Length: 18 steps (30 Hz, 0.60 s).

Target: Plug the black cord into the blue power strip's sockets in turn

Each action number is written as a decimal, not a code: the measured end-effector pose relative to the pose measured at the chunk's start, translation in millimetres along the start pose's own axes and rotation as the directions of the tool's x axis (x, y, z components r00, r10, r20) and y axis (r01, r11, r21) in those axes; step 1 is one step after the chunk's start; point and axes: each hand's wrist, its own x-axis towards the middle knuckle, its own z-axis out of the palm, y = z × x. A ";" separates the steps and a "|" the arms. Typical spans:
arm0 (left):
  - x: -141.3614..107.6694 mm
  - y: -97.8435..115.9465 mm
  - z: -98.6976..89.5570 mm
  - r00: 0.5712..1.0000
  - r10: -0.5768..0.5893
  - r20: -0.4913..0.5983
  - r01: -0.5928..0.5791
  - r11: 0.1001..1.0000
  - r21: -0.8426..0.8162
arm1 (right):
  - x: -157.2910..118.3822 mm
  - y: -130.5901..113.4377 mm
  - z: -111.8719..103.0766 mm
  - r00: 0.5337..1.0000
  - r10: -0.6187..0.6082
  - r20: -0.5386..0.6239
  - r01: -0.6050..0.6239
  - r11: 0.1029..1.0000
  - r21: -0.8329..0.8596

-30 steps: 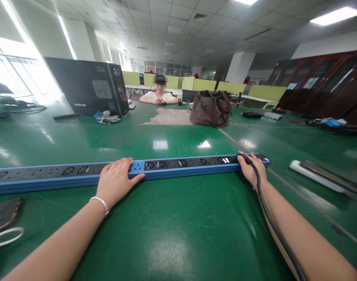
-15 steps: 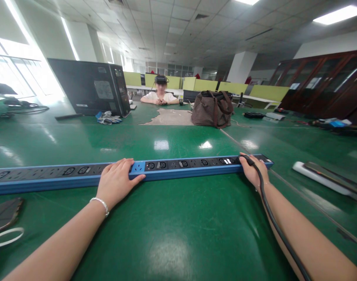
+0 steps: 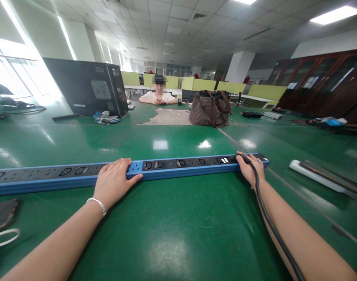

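The blue power strip (image 3: 178,170) lies lengthwise across the green table (image 3: 172,222), running from the left edge of the view to the right hand (image 3: 250,169). Its sockets face up.

The left hand (image 3: 115,177) is clasped over the strip just left of the middle of the view, fingers across the top and thumb along the near side, next to a bright blue socket (image 3: 135,166). A silver bracelet (image 3: 98,204) circles the left wrist.

The right hand is closed round the end of a black cable (image 3: 268,212) at the right part of the strip; whether the plug sits fully in a socket cannot be told. The cable runs back over the wrist and along the forearm towards the near edge.

At the near left are a phone (image 3: 2,214) and a loop of white cable (image 3: 5,239). To the right lies a long white bar (image 3: 313,177) with a dark piece along it.

Farther off stand a black computer tower (image 3: 84,88) with gloves (image 3: 106,118) beside it, and a brown checked bag (image 3: 209,109). A person (image 3: 158,96) leans on the far side.
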 end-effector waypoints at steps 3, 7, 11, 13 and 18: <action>-0.1 -0.2 0.1 1.000 0.000 0.005 0.000 1.000 -0.003 | 2.8 4.6 -0.5 0.999 -0.003 0.049 0.002 1.000 0.023; 0.4 -0.9 -0.2 1.000 -0.001 0.018 0.001 1.000 0.006 | 0.7 4.7 0.3 0.999 -0.037 0.020 0.037 0.999 0.020; 0.9 -1.2 -0.3 1.000 -0.010 0.022 0.011 1.000 -0.006 | -1.8 1.7 0.5 0.997 -0.075 -0.026 0.075 0.997 0.000; 0.7 -1.1 -0.5 1.000 -0.008 0.017 0.009 1.000 -0.012 | -1.1 0.7 -0.6 0.996 -0.085 -0.018 0.085 0.996 0.014; 0.0 -0.6 -0.9 1.000 -0.006 0.011 0.006 1.000 -0.015 | 1.6 -1.0 -4.8 0.999 -0.041 -0.016 0.042 0.996 0.083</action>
